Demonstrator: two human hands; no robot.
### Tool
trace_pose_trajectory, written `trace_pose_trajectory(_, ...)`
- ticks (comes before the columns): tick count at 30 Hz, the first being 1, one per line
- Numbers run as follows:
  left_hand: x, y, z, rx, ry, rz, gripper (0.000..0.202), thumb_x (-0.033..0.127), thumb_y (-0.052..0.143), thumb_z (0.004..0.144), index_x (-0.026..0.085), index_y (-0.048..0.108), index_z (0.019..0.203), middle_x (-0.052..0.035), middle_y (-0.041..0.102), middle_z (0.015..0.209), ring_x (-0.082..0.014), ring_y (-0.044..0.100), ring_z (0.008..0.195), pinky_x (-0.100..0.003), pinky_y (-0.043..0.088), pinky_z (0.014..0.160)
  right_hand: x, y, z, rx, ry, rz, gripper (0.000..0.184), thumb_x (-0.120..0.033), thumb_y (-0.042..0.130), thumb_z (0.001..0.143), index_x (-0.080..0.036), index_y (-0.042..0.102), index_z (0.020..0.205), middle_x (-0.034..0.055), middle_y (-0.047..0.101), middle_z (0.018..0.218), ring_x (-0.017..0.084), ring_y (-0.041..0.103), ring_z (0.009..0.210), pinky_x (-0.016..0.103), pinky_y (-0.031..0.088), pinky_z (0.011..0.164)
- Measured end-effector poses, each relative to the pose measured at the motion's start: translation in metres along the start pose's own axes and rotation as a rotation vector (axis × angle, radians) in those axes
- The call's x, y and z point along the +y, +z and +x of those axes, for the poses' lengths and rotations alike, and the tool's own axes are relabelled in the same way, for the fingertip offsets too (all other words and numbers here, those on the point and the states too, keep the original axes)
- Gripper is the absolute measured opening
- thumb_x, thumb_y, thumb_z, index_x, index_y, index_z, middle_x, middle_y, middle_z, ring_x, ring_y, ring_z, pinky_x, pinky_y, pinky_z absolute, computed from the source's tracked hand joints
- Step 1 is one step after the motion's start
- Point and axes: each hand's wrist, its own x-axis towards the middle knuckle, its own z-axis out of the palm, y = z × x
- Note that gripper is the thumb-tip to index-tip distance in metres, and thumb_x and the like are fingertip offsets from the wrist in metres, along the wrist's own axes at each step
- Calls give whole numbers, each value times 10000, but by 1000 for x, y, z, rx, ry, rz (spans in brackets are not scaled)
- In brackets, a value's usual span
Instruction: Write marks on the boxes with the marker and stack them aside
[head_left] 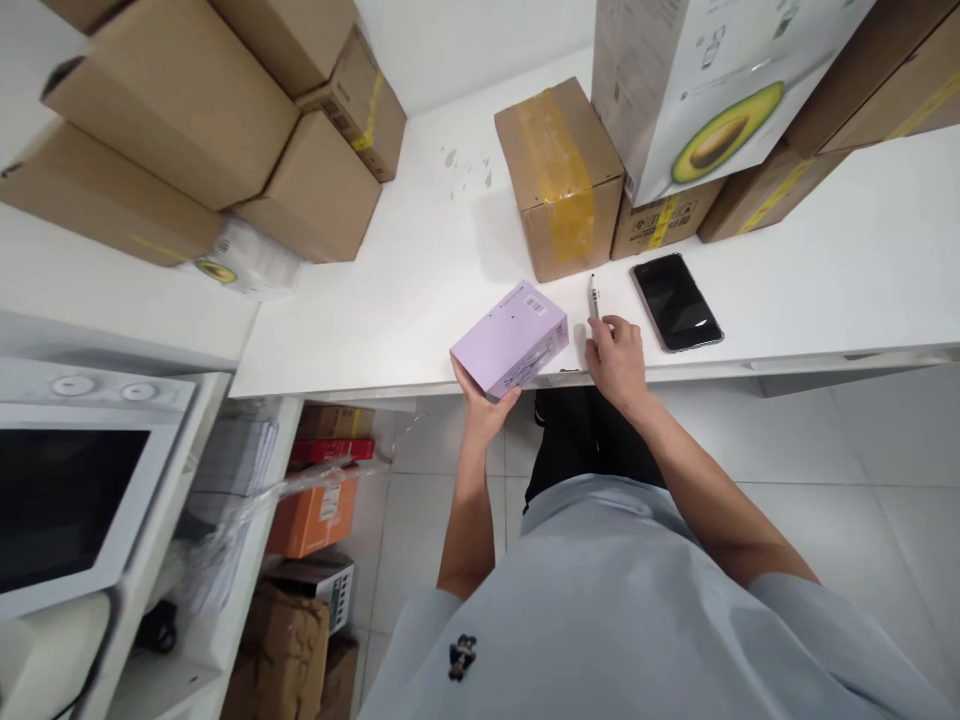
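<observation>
A small lilac box (507,338) with a barcode label on its upper face is tilted in my left hand (484,410), thumb along its near side and fingers beneath, partly hidden. My right hand (618,360) rests at the front of the white table (427,290), its fingers closed around the lower end of a slim white pen (593,295). The pen's dark tip points away from me. Just right of that hand, a phone (677,302) lies with its dark screen up.
A taped cardboard box (562,180) stands behind the pen, beside a tall white carton (697,100) with an avocado picture. Cardboard boxes (180,100) are stacked at the left. A microwave (75,490) and a shelf with an orange box (313,515) are at the lower left.
</observation>
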Motion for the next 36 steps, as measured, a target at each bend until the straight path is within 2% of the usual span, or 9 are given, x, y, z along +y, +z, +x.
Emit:
trace_pose_trajectory(8, -5, 6, 0, 49, -22, -42, 1238, 532, 851, 682, 280, 48, 1591, -197, 261, 1657, -291, 347, 1525, -476, 331, 1230, 8, 0, 4, -5, 81, 86, 484, -117, 408, 882, -195, 602, 1318, 154, 590, 1051, 305, 524, 968, 512, 513, 891)
trace_pose_trajectory(15, -3, 6, 2, 49, -11, -109, 1252, 519, 891, 635, 291, 108, 1584, -192, 295, 1643, -315, 359, 1514, -471, 346, 1221, 10, -1, 5, -23, 87, 51, 461, -107, 413, 875, -179, 649, 1264, 143, 568, 1095, 271, 522, 976, 429, 500, 852)
trace_pose_trajectory(19, 2, 3, 3, 63, 1, -163, 1246, 570, 900, 598, 285, 179, 1574, -189, 314, 1635, -322, 392, 1492, -474, 356, 1214, 5, 1, 13, -32, 91, -39, 391, -96, 438, 876, -186, 712, 1142, 162, 593, 1107, 286, 501, 980, 467, 467, 874)
trace_pose_trajectory(22, 10, -1, 6, 40, 2, -292, 1145, 569, 893, 607, 249, 302, 1533, -190, 466, 1538, -320, 506, 1404, -467, 432, 1156, 2, -2, 15, 74, 118, -55, 324, -159, 477, 895, -196, 715, 1111, 179, 596, 1213, 328, 498, 1094, 534, 443, 926)
trace_pose_trajectory(25, 17, -6, 10, 27, -110, -445, 916, 600, 861, 632, 192, 516, 1376, -170, 653, 1328, -319, 638, 1238, -460, 518, 1060, -5, -11, 11, 179, 68, 159, 320, -282, 467, 952, -183, 688, 1160, 184, 612, 1242, 317, 543, 1159, 530, 464, 979)
trace_pose_trajectory(27, 20, -8, 14, -2, -219, -502, 771, 644, 802, 680, 170, 618, 1259, -157, 703, 1245, -324, 667, 1188, -470, 534, 1038, -12, -18, 5, 145, 34, 378, 371, -386, 427, 997, -185, 667, 1196, 165, 655, 1200, 281, 605, 1131, 480, 507, 969)
trace_pose_trajectory(32, 21, -13, 21, 44, -302, -281, 609, 705, 628, 833, 185, 723, 1135, -148, 633, 1384, -333, 531, 1383, -495, 400, 1192, -30, -27, -9, -47, 67, 634, 521, -603, 427, 982, -221, 641, 1264, 131, 708, 1178, 250, 675, 1021, 436, 578, 869)
trace_pose_trajectory(34, 23, -14, 20, 108, -258, -218, 599, 697, 662, 818, 231, 710, 1191, -111, 531, 1514, -304, 400, 1491, -458, 287, 1266, -32, -28, -12, -40, 82, 624, 553, -618, 440, 973, -236, 598, 1342, 135, 692, 1212, 247, 674, 1020, 437, 592, 851)
trace_pose_trajectory(36, 26, -15, 17, 91, -151, -181, 596, 693, 612, 862, 275, 669, 1282, -78, 514, 1540, -267, 403, 1490, -449, 267, 1276, -32, -30, -13, -37, 43, 571, 535, -590, 406, 995, -247, 591, 1361, 137, 671, 1241, 250, 661, 1088, 453, 586, 910)
